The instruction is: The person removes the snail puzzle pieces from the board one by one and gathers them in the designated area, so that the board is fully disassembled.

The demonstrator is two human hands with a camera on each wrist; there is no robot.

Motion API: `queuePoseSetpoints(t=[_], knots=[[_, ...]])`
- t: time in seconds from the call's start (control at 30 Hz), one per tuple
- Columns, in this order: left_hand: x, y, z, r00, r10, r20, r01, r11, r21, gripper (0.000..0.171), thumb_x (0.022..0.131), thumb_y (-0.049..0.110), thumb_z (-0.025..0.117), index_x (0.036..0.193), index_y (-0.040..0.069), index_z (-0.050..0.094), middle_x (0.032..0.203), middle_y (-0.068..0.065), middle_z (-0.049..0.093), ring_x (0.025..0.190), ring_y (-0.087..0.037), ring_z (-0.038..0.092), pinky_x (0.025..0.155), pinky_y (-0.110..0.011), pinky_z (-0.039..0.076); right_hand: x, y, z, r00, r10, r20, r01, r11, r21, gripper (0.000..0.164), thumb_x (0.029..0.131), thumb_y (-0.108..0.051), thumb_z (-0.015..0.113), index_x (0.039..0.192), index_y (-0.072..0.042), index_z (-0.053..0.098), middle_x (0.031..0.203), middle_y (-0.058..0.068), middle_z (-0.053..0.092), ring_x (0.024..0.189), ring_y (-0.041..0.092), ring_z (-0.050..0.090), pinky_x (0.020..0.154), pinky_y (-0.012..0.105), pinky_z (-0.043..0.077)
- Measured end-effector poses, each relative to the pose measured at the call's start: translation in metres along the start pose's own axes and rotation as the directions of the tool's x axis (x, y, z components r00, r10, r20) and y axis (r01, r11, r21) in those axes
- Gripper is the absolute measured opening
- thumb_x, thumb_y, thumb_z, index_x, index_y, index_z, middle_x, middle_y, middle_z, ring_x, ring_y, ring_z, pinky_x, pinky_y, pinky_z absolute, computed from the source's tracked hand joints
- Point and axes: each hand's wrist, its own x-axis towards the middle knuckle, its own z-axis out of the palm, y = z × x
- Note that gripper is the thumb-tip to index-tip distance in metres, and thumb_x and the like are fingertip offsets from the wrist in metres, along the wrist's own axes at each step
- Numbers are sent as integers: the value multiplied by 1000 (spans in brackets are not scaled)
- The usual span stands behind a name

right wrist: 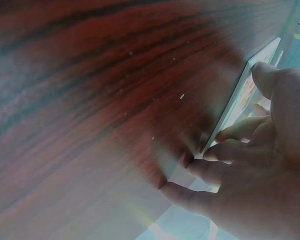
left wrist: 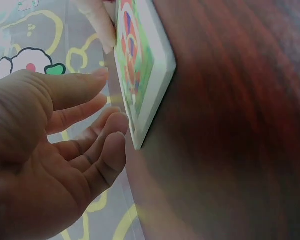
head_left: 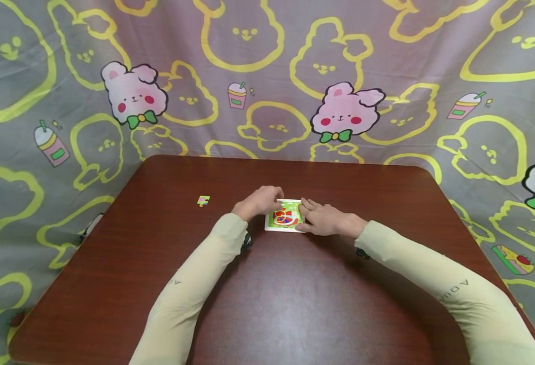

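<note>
A small square jigsaw puzzle [head_left: 285, 217] with a white frame and a green picture, red and blue in the middle, lies flat on the table. At its upper left side is my left hand [head_left: 263, 201]; in the left wrist view its fingers are loosely bent beside the frame [left wrist: 157, 70], pinching nothing. My right hand [head_left: 325, 219] rests at the right side, covering part of that edge. In the right wrist view the thumb touches the board [right wrist: 241, 97] and the other fingers spread along its edge and the tabletop.
A loose puzzle piece [head_left: 204, 201], green and pink, lies on the brown table [head_left: 157, 243] left of the hands. A patterned curtain [head_left: 267, 81] hangs behind the table and along its sides.
</note>
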Motion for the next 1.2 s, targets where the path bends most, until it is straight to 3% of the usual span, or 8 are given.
queuePoseSetpoints(t=[0.23,0.5,0.9,1.2], knots=[[3,2,7,997,-33,67,31,999,34,39,94,27,65,128,8,61,124,-9,61,111,-21,57,97,-38,47,0,1,0,1000,-7,-3,7,1000,-7,77,100,-50,46,153,1,25,160,25,20,148,41,24,108,62,34],[2,7,7,996,-48,76,42,996,79,42,94,28,65,130,7,60,133,-11,57,128,-25,49,107,-41,42,-2,1,-1,1000,-5,14,5,1000,5,73,102,-49,43,154,-1,24,161,23,18,149,39,22,109,62,33],[1,14,8,998,-32,58,24,991,130,34,94,22,64,125,8,66,126,-9,64,122,-25,53,103,-40,45,-2,0,-1,1000,-13,-15,13,1000,5,73,101,-48,45,153,0,26,160,24,20,148,40,24,109,60,35],[2,12,9,997,-50,62,43,993,114,33,95,22,63,125,8,60,122,-10,60,115,-23,53,100,-38,46,-3,0,-2,1000,-2,-2,2,1000,10,73,101,-48,45,153,-1,25,161,23,19,148,39,22,110,59,34]])
